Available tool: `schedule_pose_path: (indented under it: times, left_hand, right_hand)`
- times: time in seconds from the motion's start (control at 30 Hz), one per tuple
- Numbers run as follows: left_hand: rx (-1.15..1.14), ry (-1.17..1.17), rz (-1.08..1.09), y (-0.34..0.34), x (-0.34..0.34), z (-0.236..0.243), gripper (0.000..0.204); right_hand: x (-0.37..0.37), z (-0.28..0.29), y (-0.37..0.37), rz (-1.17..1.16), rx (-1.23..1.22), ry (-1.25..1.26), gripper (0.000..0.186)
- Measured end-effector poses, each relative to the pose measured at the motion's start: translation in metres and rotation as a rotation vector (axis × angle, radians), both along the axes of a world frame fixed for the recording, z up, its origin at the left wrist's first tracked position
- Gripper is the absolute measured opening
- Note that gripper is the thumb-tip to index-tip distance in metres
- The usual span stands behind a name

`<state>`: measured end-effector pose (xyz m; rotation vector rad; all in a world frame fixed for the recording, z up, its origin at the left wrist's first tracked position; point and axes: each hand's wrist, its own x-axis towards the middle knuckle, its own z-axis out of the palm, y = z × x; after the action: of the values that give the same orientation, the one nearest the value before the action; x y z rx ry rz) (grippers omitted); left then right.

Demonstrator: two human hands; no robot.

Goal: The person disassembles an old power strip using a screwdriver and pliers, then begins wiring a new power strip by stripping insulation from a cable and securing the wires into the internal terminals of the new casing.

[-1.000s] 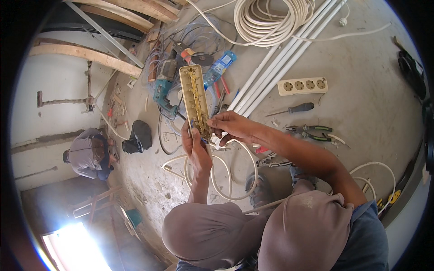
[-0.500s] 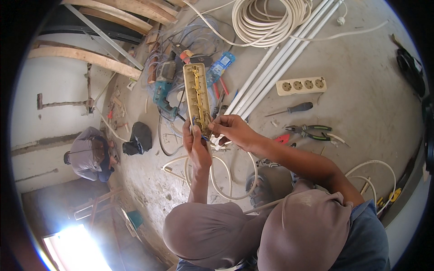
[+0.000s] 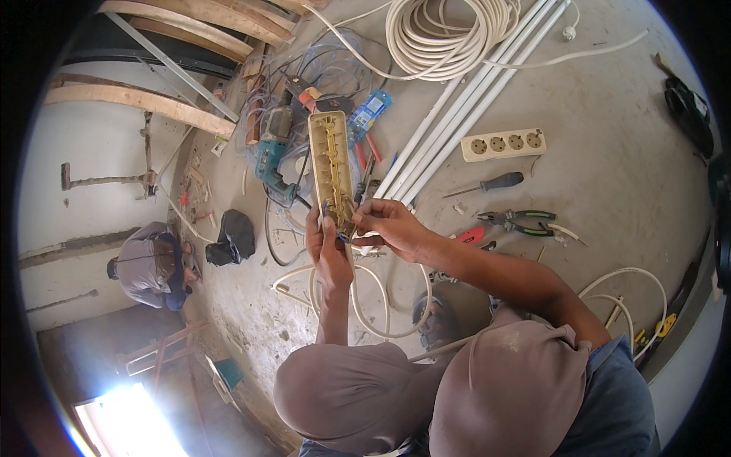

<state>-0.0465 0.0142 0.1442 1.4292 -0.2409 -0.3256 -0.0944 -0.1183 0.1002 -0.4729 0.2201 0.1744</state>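
An open cream power strip housing (image 3: pixel 320 145), with brass strips and small wire ends inside, stands out lengthwise from my left hand (image 3: pixel 331 259), whose fingers wrap round its near end. My right hand (image 3: pixel 392 232) is pinched at the same end, at the wires beside the brass contacts; the exact piece between its fingers is hard to make out. A white cable (image 3: pixel 384 305) runs from the housing into loose loops below. A four-socket face plate (image 3: pixel 502 145), a screwdriver (image 3: pixel 499 181), green-handled pliers (image 3: pixel 525 225) and a red-handled tool (image 3: pixel 470 234) lie on the floor to the right.
A cable coil (image 3: pixel 449 30), white tubes (image 3: pixel 457 129), a teal drill (image 3: pixel 274 160), a blue-labelled bottle (image 3: pixel 369 114) and a black bag (image 3: pixel 232 236) lie around. A co-worker (image 3: pixel 145 266) crouches by the left wall. Wooden boards (image 3: pixel 152 107) are at upper left.
The housing and both hands have stayed close together with only slight shifts. My right fingers have adjusted a little at the housing's near end, and the view has shifted slightly.
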Motion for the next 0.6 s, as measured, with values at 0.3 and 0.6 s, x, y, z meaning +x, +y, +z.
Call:
schedule_pose_path:
  times: [0.3,0.6]
  left_hand:
    - [-0.052,0.088,-0.027,0.003,0.002,0.001,0.041]
    - [-0.083,0.198,-0.047,-0.002,0.0,0.0,0.04]
  right_hand:
    - [0.003,-0.013,0.004,-0.134,-0.211,-0.051,0.023]
    - [0.013,-0.02,-0.004,-0.142,-0.421,-0.212,0.025]
